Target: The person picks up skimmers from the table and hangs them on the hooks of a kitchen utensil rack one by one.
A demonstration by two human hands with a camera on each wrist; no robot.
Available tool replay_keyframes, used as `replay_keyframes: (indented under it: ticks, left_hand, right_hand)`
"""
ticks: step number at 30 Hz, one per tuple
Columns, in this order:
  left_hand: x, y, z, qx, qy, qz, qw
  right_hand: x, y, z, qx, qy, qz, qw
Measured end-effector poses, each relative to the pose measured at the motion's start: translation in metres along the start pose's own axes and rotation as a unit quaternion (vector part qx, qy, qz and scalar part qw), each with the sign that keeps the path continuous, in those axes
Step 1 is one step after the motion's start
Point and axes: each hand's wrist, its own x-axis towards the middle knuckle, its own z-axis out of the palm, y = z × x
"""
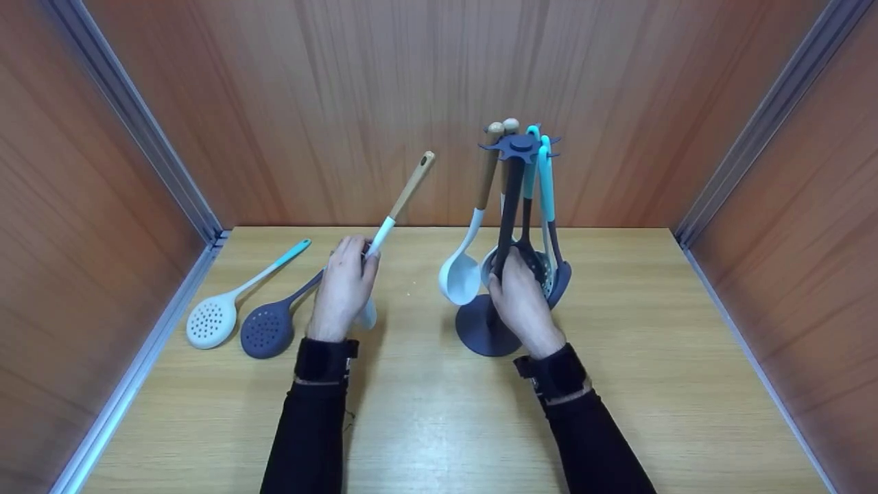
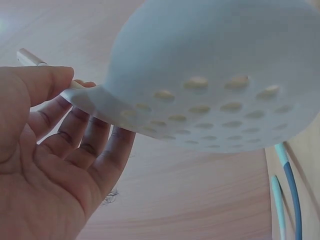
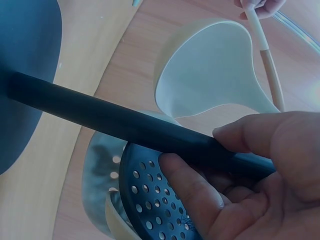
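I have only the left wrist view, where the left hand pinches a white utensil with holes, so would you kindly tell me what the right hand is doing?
Observer: The right hand grips the post of a dark stand.
Operator: Thank you. Which utensils lie on the table?
Observer: A white skimmer and a dark skimmer, their heads left of the left hand.
Operator: And does anything hang on the stand?
Observer: Yes, a white ladle with a wood-coloured handle hangs there among others.
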Motion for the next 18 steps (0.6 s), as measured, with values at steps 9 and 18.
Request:
replay_keyframes:
  ticks: [9, 18]
  left_hand:
    - [-0.005, 0.011, -0.007, -0.012, 0.017, 0.026, 0.9994]
    - [-0.010, 0.023, -0.015, -0.023, 0.013, 0.026, 0.9993]
  right_hand:
    - [-0.001, 0.001, 0.001, -0.008, 0.010, -0.022, 1.000]
    - [0.000, 0.001, 0.001, -0.007, 0.007, -0.011, 1.000]
